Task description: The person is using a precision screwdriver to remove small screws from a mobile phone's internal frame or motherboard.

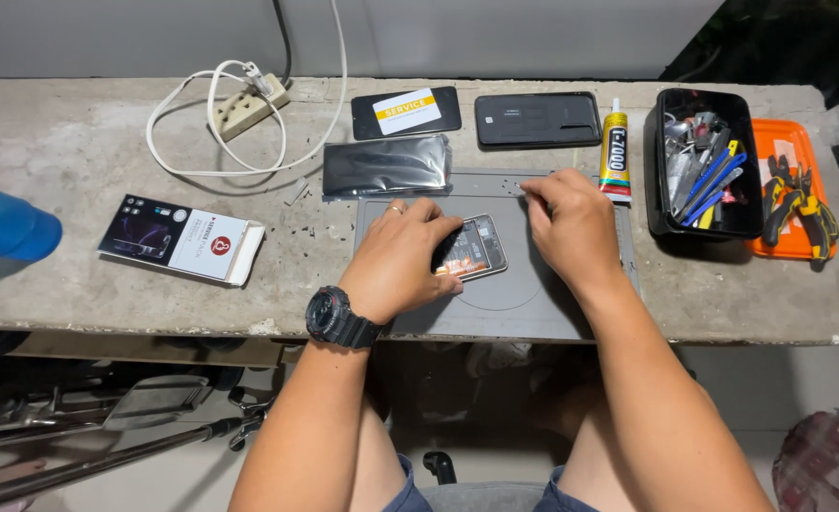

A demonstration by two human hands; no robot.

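An opened phone [481, 248] with its insides showing lies on a grey work mat [524, 299] on the concrete bench. My left hand [396, 261], with a black watch on the wrist and a ring on one finger, rests on the phone's left part and holds it down. My right hand [566, 223] hovers over the mat's upper edge just right of the phone, fingertips pinched together near some tiny parts; whether it holds one is too small to tell.
A dark plastic sleeve [386, 166], two dark phone panels [405, 112] [538, 119], a glue tube [615, 152], a black tool box [704, 161], an orange tray with pliers [791, 190], a power strip with white cable [244, 106], a small box [182, 239] and a blue object [2, 228].
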